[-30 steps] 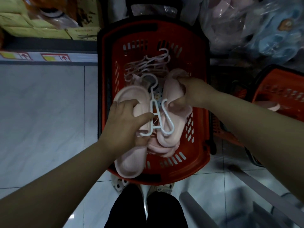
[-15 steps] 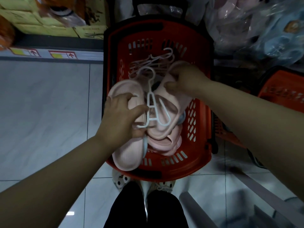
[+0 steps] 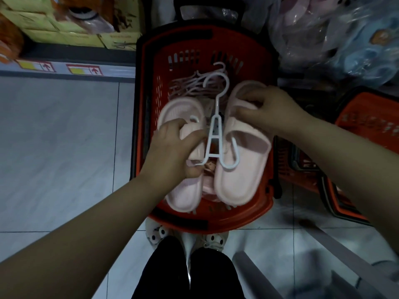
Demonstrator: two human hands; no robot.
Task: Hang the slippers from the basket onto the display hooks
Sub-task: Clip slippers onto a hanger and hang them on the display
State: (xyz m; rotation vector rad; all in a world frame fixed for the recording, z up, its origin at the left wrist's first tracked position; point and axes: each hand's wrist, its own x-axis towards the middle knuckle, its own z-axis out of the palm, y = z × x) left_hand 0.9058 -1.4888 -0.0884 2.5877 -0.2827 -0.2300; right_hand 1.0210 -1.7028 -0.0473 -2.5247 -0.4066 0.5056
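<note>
Head cam looks straight down, so everything here is placed off the red basket (image 3: pixel 145 108) sitting on the tiled floor (image 3: pixel 64 147). Both hands are right over it. The left hand (image 3: pixel 172 154) has its fingers curled round the strap of the left pink slipper (image 3: pixel 183 197), held above the basket's near-left part. The right hand (image 3: pixel 267 113) is gripping the far end of the right pink slipper (image 3: pixel 239 180), over the basket's right side. A white hanger (image 3: pixel 213 134) lies between the two slippers, hook pointing to the basket's far end. One of its arms lies on the right slipper and the other runs in by the left thumb. Can't tell if either arm is actually clipped in. A tangle of loose pink hangers (image 3: pixel 190 85) sits in the basket's far end. A second red basket (image 3: pixel 367 121) is off to its right.
</note>
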